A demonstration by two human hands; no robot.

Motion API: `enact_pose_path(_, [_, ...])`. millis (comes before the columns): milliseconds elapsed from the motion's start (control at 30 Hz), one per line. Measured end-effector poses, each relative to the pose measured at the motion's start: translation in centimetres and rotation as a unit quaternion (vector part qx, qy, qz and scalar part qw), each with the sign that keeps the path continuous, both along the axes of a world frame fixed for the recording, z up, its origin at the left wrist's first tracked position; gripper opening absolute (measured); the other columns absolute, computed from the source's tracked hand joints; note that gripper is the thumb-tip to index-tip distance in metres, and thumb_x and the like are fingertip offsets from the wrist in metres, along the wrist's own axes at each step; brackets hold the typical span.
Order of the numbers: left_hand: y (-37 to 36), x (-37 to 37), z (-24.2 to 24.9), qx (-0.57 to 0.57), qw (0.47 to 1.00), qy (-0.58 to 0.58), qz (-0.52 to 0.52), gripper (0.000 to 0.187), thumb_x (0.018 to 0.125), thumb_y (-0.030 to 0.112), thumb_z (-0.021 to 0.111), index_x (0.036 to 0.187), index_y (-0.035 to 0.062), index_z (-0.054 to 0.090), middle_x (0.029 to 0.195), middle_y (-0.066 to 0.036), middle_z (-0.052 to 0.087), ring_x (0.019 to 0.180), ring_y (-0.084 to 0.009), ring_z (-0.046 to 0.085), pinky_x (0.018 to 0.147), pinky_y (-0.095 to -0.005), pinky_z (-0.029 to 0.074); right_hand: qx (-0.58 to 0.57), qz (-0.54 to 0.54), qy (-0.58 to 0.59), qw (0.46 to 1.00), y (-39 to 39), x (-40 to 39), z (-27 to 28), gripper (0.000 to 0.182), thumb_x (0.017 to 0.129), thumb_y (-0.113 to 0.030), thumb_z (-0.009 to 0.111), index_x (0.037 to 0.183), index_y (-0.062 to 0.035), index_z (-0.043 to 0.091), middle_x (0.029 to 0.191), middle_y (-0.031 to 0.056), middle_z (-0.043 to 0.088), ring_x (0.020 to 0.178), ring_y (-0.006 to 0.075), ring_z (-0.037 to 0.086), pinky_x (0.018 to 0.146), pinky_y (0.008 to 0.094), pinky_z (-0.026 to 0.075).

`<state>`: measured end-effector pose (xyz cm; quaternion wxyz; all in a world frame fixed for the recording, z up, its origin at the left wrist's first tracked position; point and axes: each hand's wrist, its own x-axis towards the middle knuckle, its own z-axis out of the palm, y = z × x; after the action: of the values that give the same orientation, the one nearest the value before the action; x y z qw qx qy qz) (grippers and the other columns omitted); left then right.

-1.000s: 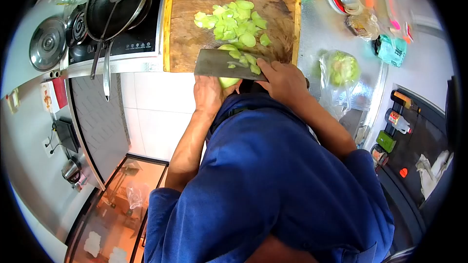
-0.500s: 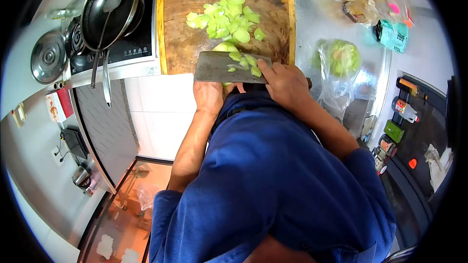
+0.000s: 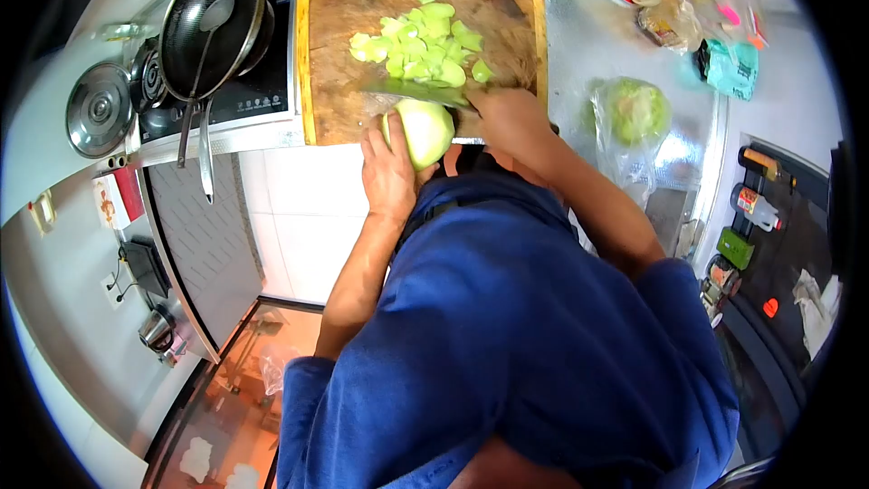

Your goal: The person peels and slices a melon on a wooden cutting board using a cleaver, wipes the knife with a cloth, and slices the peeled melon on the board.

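A pale green, peeled round vegetable (image 3: 425, 133) rests at the near edge of the wooden cutting board (image 3: 335, 95). My left hand (image 3: 389, 172) presses its fingers against the left side of it. My right hand (image 3: 514, 122) is wrapped round the handle of a cleaver (image 3: 412, 91), whose blade is seen nearly edge-on and blurred just beyond the vegetable. Thin green slices (image 3: 425, 43) lie in a loose pile farther back on the board.
A black wok (image 3: 204, 41) with a ladle sits on the stove at the left, beside a glass lid (image 3: 100, 109). Right of the board lies a bagged green vegetable (image 3: 638, 111). Jars and a teal packet (image 3: 731, 69) stand at the back right.
The cleaver has turned from flat to nearly edge-on and moved away from my body, uncovering the vegetable. The slices on its blade are no longer visible there. My left hand has moved up onto the vegetable.
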<state>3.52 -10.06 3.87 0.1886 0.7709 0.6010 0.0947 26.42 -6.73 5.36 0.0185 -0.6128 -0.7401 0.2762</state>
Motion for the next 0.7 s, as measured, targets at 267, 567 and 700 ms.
enact_pose_path(267, [-0.9, -0.3, -0.2, -0.018, 0.998, -0.055, 0.024, 0.117, 0.062, 0.020, 0.096, 0.155, -0.0030, 0.030, 0.146, -0.030, 0.041, 0.132, -0.0505, 0.043, 0.107, -0.0509, 0.046, 0.060, -0.074, 0.095, 0.991, -4.6, 0.3, 1.5, 0.035, 0.083, -0.013, 0.065, 0.116, -0.0050, 0.070, 0.096, 0.0221, 0.073, 0.088, 0.0415, 0.070, 0.079, 0.0522, 0.055])
enact_pose_path(567, [0.7, -2.7, -1.9, -0.118, 0.976, -0.174, 0.064, 0.122, 0.059, 0.020, 0.100, 0.155, -0.0014, 0.028, 0.143, -0.028, 0.045, 0.132, -0.0435, 0.046, 0.113, -0.0477, 0.043, -0.011, -0.128, 0.111, 0.986, -6.8, 1.6, -1.6, 0.033, 0.082, -0.019, 0.065, 0.110, -0.0031, 0.071, 0.094, 0.0251, 0.072, 0.089, 0.0439, 0.069, 0.080, 0.0538, 0.054])
enact_pose_path(700, [0.6, -3.1, -3.0, -0.087, 0.963, -0.230, 0.114, 0.113, 0.059, 0.021, 0.099, 0.150, -0.0022, 0.037, 0.136, -0.025, 0.054, 0.130, -0.0397, 0.051, 0.110, -0.0458, 0.045, -0.042, -0.127, 0.117, 0.984, -6.4, 1.1, -1.6, 0.030, 0.083, -0.019, 0.065, 0.106, -0.0019, 0.071, 0.092, 0.0267, 0.071, 0.090, 0.0467, 0.068, 0.082, 0.0551, 0.053])
